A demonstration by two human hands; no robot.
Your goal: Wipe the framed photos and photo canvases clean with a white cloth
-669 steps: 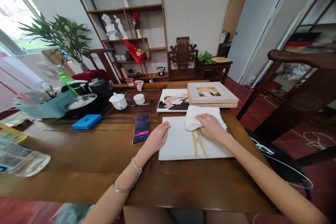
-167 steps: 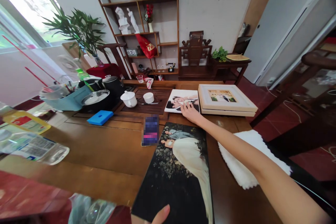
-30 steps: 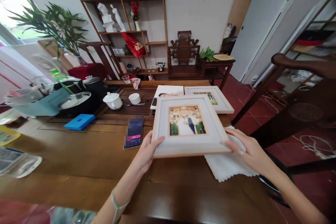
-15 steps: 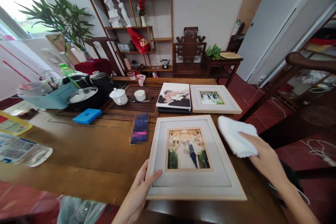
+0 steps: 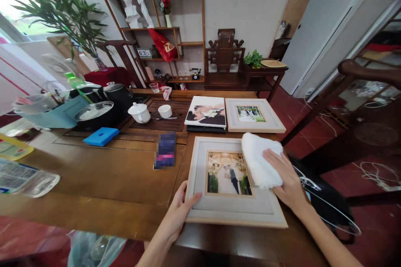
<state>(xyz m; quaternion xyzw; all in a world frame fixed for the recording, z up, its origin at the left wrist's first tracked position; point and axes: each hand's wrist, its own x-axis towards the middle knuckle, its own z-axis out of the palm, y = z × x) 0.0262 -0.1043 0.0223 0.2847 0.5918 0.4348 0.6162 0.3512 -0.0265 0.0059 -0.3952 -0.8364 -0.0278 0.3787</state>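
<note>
A pale wooden picture frame [image 5: 200,210] with a wedding photo in it is tilted up at the table's near edge. My left hand [image 5: 180,206] grips its lower left side, thumb over the front and fingers behind. Under my right hand [image 5: 283,175] lies a folded white cloth [image 5: 258,160], pressed on the frame's right side and covering its upper right part. The right fingers rest over the cloth, with their tips partly sunk in its folds. Behind this frame lie a second framed photo [image 5: 233,123] and a wedding photo panel [image 5: 205,121] on a dark stack.
On the wooden table [image 5: 131,175] are a phone [image 5: 166,150], a blue box [image 5: 100,136], a white teapot [image 5: 140,112] and a white cup [image 5: 165,111]. A clear bottle [image 5: 28,177] lies at the left. A dark chair [image 5: 354,125] stands close on the right.
My right hand has brought the white cloth left, from beside the frame onto its right side. The held frame has shifted slightly right and up in view, my left hand with it.
</note>
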